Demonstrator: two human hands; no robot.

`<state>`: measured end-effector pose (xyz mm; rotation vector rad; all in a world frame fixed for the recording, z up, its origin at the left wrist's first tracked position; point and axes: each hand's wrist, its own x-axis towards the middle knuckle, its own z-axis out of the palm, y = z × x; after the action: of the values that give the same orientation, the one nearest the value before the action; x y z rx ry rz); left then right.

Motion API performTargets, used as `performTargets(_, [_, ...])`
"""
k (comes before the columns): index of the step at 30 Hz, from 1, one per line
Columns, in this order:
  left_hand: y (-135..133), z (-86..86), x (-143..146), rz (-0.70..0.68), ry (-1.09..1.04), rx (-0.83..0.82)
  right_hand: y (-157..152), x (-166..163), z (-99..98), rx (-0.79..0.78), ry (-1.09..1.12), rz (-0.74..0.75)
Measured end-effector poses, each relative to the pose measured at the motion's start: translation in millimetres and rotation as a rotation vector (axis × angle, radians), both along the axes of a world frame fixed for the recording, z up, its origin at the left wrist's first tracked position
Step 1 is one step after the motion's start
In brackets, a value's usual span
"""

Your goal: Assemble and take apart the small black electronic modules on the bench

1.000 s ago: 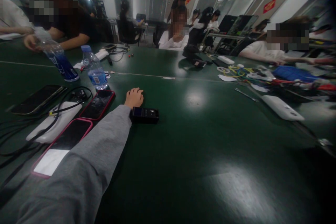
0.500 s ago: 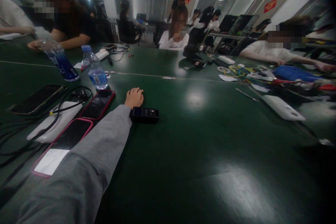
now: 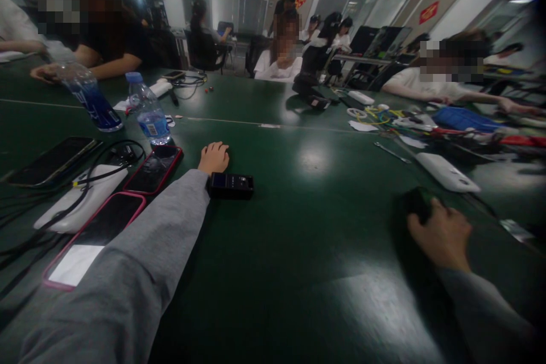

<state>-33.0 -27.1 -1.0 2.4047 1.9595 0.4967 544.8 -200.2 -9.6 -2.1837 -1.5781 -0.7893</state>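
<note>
My left hand (image 3: 214, 157) rests on the dark green table (image 3: 307, 222), fingers curled under into a loose fist with nothing visible in it. A small black device (image 3: 231, 185) lies right beside my grey-sleeved wrist. My right hand (image 3: 439, 234) is at the lower right, blurred, closed round a dark object (image 3: 416, 205) I cannot make out.
Two pink-cased phones (image 3: 154, 169), a white power bank (image 3: 81, 196), another phone (image 3: 53, 160) and black cables lie at the left. Two water bottles (image 3: 148, 117) stand behind them. A white device (image 3: 447, 172), tools and coloured wires sit at the right. Several people sit round the table.
My right hand has come into view at the lower right with a dark object. My left hand has stayed put. The view has shifted slightly.
</note>
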Motion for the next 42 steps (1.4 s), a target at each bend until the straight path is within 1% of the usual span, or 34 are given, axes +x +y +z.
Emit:
performTargets(2, [1, -0.8, 0, 0.003, -0.004, 0.003, 27, -50, -5.1, -0.017, 0.090, 0.157])
performTargets(4, [2, -1.8, 0, 0.002, -0.008, 0.003, 52, -115, -3.0, -0.021, 0.170, 0.378])
performTargets(5, [2, -2.3, -1, 0.001, -0.009, 0.001, 62, -147, -0.5, -0.048, 0.227, 0.489])
performTargets(8, [2, -3.2, -1, -0.002, -0.010, 0.005, 85, -234, 7.8, -0.134, 0.236, 0.656])
performTargets(11, [3, -3.8, 0, 0.002, -0.009, 0.007, 96, -293, 15.5, -0.233, 0.332, 0.804])
performTargets(13, [3, -4.2, 0, 0.012, -0.004, 0.015, 97, -316, 21.2, -0.276, 0.378, 0.876])
performTargets(15, [3, -4.7, 1, 0.021, 0.000, 0.023, 92, -327, 27.5, -0.274, 0.397, 0.931])
performTargets(19, [3, -6.1, 2, 0.018, -0.002, 0.035, 70, -331, 39.4, -0.092, 0.417, 0.976])
performTargets(20, [3, -6.4, 2, 0.014, -0.001, 0.040, 64, -332, 41.3, -0.071, 0.419, 1.001])
performTargets(22, [4, -6.9, 1, 0.014, 0.001, 0.051, 54, -338, 43.0, -0.111, 0.391, 1.087])
performTargets(24, [4, -7.3, 1, 0.016, 0.006, 0.045, 48, -346, 42.0, -0.217, 0.313, 1.184])
performTargets(26, [4, -7.5, 1, 0.019, 0.007, 0.039, 46, -352, 39.7, -0.305, 0.235, 1.232])
performTargets(28, [5, -7.8, 1, 0.017, 0.003, 0.040, 45, -355, 38.1, -0.343, 0.202, 1.226])
performTargets(31, [5, -8.1, 1, 0.019, -0.005, 0.040, 45, -354, 38.8, -0.348, 0.223, 1.200])
performTargets(36, [5, -7.3, 0, 0.017, -0.003, 0.037, 41, -350, 41.9, -0.360, 0.275, 1.241])
performTargets(39, [2, -5.5, 1, 0.010, 0.005, 0.049, 33, -346, 42.9, -0.381, 0.324, 1.267])
performTargets(42, [-1, -3.2, 2, 0.005, 0.004, 0.051, 20, -333, 44.5, -0.409, 0.343, 1.253])
